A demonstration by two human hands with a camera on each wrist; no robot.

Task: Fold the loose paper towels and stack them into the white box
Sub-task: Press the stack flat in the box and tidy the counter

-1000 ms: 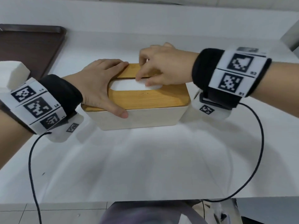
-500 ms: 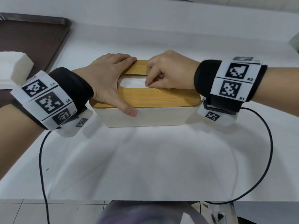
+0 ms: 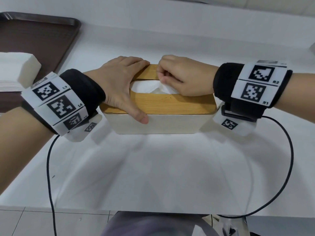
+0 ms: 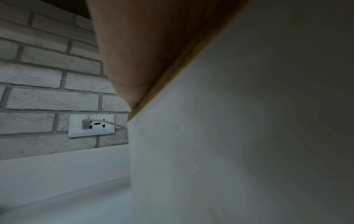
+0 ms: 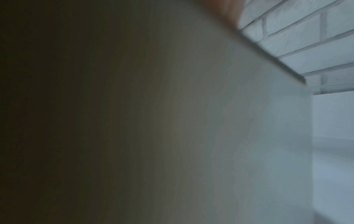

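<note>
Black wristbands point(image 3: 81, 92) with white square-coded tags point(image 3: 56, 103), labelled L3, L4, R1, R2; thin black cables point(image 3: 49, 167).

I see the box point(image 3: 156, 124) in the middle of the table point(image 3: 153, 176), its lid point(image 3: 170, 103) on top. My left hand point(image 3: 122, 82) lies on the lid's left end, my right hand point(image 3: 184, 75) over its slot. Far left sits a tray point(image 3: 42, 40) with a paper towel stack point(image 3: 17, 70) before it.

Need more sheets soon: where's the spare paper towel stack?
Head view, far left: the paper towel stack sits over the brown tray's near edge, behind the left hand.
</note>
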